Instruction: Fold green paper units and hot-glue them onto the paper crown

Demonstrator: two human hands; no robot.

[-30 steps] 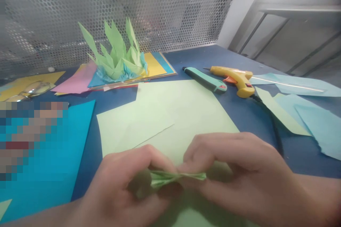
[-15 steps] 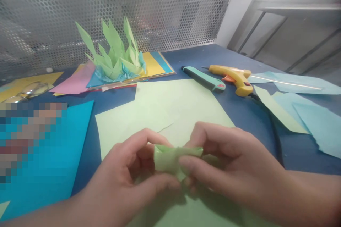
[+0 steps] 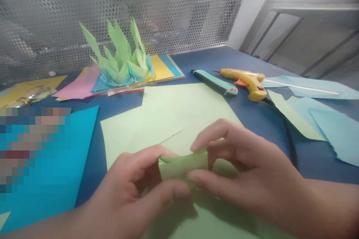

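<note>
A small piece of folded light-green paper [image 3: 179, 167] is between my two hands, its upper edge slightly parted at the left. My left hand [image 3: 140, 186] grips its left end, with the thumb low in front and the fingers behind. On the right end, my right hand [image 3: 238, 171] has its thumb against the front and its index finger at the top edge. Beneath both hands lie light-green paper sheets [image 3: 193, 108]. Behind them stands a paper plant [image 3: 120, 59] with pointed green leaves and a crumpled blue base.
A green utility knife [image 3: 214, 82] and a yellow glue gun [image 3: 246, 82] lie at the back right. Light-blue paper pieces [image 3: 333, 130] are farther right. Left are a bright blue sheet [image 3: 75, 157] and glasses [image 3: 30, 95]. A perforated metal panel [image 3: 174, 11] stands behind.
My right index finger has lifted and spread away from the thumb. The folded paper has tilted and shifted slightly left, its right end now higher. My left hand has lowered a little.
</note>
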